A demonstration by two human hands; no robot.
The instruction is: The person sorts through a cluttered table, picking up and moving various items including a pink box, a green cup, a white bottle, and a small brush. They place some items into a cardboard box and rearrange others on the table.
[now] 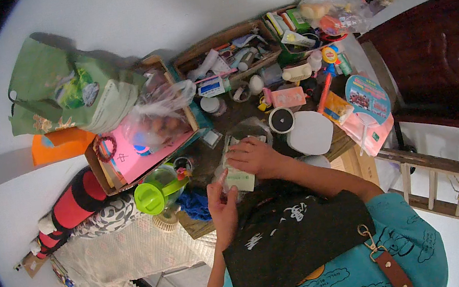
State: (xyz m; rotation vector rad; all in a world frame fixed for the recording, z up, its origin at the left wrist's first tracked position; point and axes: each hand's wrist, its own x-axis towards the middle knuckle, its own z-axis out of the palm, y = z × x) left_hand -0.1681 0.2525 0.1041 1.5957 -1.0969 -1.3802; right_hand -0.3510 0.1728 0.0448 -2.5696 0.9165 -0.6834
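A pale green printed packet (241, 182) lies under my hands at the table's near side, with clear plastic (259, 127) around it. My right hand (253, 157) lies across the packet's upper part, fingers laid over it and hiding its middle. At its lower left edge is my left hand (223, 199), with the thumb over the corner and the index finger stretched along the side. Just right of the packet are a white rounded box (310, 133) and a round container with a dark top (281, 120). A black apron (300, 239) hangs in front of me.
A green-lidded jug (151, 197) stands at the table's left edge beside a blue cloth (196, 205). Cardboard boxes (224, 43) of small goods line the back. A hand fan (367, 100) lies at right. The green bag (72, 86) rises at back left.
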